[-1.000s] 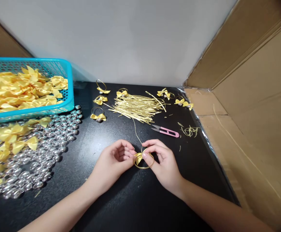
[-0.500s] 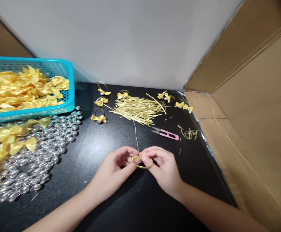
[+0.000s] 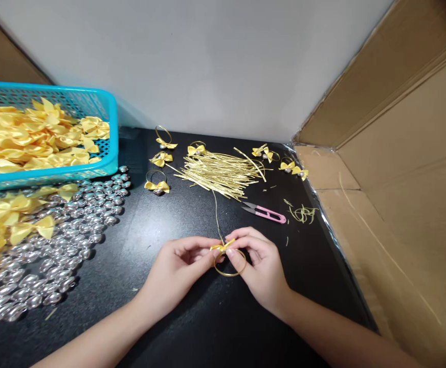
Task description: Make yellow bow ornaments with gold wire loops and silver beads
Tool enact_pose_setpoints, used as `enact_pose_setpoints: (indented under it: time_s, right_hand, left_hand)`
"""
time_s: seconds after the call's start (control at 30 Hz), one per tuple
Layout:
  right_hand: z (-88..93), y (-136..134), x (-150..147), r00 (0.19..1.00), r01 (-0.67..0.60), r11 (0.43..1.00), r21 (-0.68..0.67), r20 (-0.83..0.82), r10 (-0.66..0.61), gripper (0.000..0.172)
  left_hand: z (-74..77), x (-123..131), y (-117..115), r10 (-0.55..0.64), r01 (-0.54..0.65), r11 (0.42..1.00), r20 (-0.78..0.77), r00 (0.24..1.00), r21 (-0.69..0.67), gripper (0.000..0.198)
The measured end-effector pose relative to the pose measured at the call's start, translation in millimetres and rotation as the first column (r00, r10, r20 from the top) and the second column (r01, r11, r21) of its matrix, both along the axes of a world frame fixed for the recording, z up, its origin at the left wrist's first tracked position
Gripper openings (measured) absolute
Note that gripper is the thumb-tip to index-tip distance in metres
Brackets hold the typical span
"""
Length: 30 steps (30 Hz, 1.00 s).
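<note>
Between my hands is a gold ring (image 3: 228, 275) with a small yellow bow (image 3: 223, 248) at its top. My left hand (image 3: 184, 266) pinches the bow's left side between thumb and fingers. On the other side, my right hand (image 3: 259, 263) pinches the bow and the upper part of the ring. A thin gold cord (image 3: 217, 217) runs from the bow up to a pile of gold strips (image 3: 221, 174). Pink thread snips (image 3: 265, 211) lie beyond my right hand.
A blue basket (image 3: 110, 133) of yellow bows stands at the back left, with silver beads (image 3: 92, 225) and loose bows before it. Ringed bows (image 3: 157, 188) lie around the strips. Cord scraps (image 3: 303, 213) lie right, near a cardboard wall (image 3: 407, 133).
The ring has tilted so that its loop hangs lower and looks rounder, and more of the bow shows. Both hands keep their pinch. The view has shifted slightly.
</note>
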State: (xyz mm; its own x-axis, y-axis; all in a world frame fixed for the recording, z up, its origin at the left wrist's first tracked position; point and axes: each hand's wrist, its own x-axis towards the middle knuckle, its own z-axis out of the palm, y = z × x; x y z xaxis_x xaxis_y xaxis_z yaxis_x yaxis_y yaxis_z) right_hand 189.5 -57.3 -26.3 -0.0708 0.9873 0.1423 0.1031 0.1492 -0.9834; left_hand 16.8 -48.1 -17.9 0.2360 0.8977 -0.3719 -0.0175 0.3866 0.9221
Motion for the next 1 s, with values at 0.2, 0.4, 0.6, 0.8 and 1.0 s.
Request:
enact_pose_setpoints:
  time_s: [0.2, 0.4, 0.6, 0.8, 1.0]
  right_hand:
    - [-1.4, -0.5, -0.4, 1.000, 0.008, 1.000, -0.009, 0.005, -0.008, 0.006]
    - [-1.7, -0.7, -0.8, 1.000, 0.017, 1.000, 0.007, 0.023, -0.017, 0.006]
    - [-0.8, -1.3, -1.9, 0.998, 0.016, 0.999, 0.036, 0.052, -0.018, 0.006]
    - [0.3, -0.2, -2.7, 0.996, 0.043, 0.996, 0.073, 0.080, -0.049, 0.006]
    - [-0.5, -0.5, -3.2, 0.994, 0.056, 0.996, 0.073, 0.085, -0.062, 0.006]
  left_hand:
    - [-0.4, -0.7, -0.8, -0.011, 0.013, 0.999, -0.042, 0.999, 0.049, 0.020]
    - [4.1, 2.9, -1.1, -0.019, 0.019, 0.997, 0.007, 1.000, 0.080, 0.014]
    - [4.2, 5.3, 0.6, 0.013, -0.016, 0.999, 0.053, 0.999, 0.047, 0.014]
    - [2.4, 3.4, -1.9, 0.018, -0.018, 1.000, 0.045, 0.999, -0.004, 0.016]
    - [2.5, 5.3, -3.6, 0.018, -0.019, 0.999, 0.022, 1.000, 0.046, 0.015]
